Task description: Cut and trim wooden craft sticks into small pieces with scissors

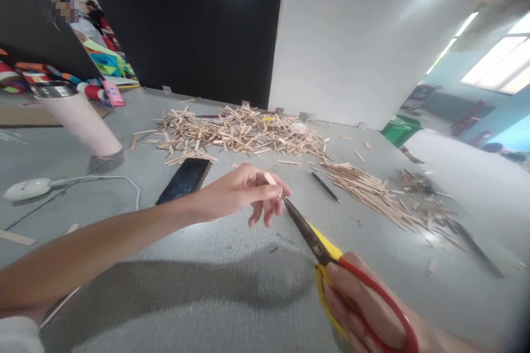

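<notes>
Between the thumb and fingers of my left hand (248, 190) is a short piece of pale wooden stick (270, 178). My right hand (360, 298) grips scissors (315, 242) with red and yellow handles. Their dark blade tips reach up to my left fingertips, at the lower end of the stick piece. The blades look nearly together; whether they touch the wood is hidden by the fingers. Below both hands lies the grey tabletop (232, 309), with small dark scraps on it.
Behind my left hand spreads a heap of short stick pieces (244, 135). A phone (184, 179), a pink tumbler (83, 121) and a white corded device (28, 189) stand left. A black pen (326, 187) and a pile of long sticks (368, 193) lie right. Black and white panels (339, 38) rise behind.
</notes>
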A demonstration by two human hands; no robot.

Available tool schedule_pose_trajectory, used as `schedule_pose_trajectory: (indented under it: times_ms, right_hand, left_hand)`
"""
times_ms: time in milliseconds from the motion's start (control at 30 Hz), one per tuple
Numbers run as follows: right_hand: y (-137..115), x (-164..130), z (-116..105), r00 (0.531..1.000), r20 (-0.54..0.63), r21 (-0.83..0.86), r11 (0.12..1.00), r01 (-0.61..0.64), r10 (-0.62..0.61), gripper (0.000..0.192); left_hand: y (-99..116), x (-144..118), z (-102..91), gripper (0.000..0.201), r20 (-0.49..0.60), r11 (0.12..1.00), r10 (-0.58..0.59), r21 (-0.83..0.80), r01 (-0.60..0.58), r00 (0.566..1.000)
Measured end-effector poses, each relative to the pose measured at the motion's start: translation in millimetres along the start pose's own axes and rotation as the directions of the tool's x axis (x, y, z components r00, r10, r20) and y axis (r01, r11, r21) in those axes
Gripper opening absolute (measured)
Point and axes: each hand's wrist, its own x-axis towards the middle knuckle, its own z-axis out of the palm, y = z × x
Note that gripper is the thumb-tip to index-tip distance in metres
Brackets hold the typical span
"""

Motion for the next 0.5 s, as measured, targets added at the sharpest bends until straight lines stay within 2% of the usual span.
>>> schedule_pose_trajectory:
  times_ms: [100,200,367,433,500]
  right_hand:
    - [1,1,0,1.0,-0.018,0.033,0.999,0.014,-0.014,0.074]
    - [-3,0,2,0.998,0.006,-0.014,0.998,0.06,-0.06,0.073]
    - [-6,1,3,0.963,0.062,-0.055,0.962,0.267,-0.263,0.067]
    - [-4,2,3,0.96,0.08,-0.032,0.961,0.273,-0.27,0.066]
    - [-3,3,2,0.969,0.1,0.01,0.974,0.227,-0.227,0.067]
  left_hand:
    - [-6,1,3.2,0.03,-0.051,0.997,0.021,-0.071,-0.025,0.998]
    - [-12,2,6.9,0.032,-0.118,0.997,0.064,-0.026,-0.068,0.991]
    - [-21,1,12.0,0.039,-0.113,0.998,0.059,-0.022,-0.062,0.992]
    - [-22,0,13.1,0.042,-0.116,0.998,0.06,0.006,-0.06,0.991]
    - [-21,-1,13.9,0.045,-0.122,0.997,0.071,0.052,-0.065,0.99]
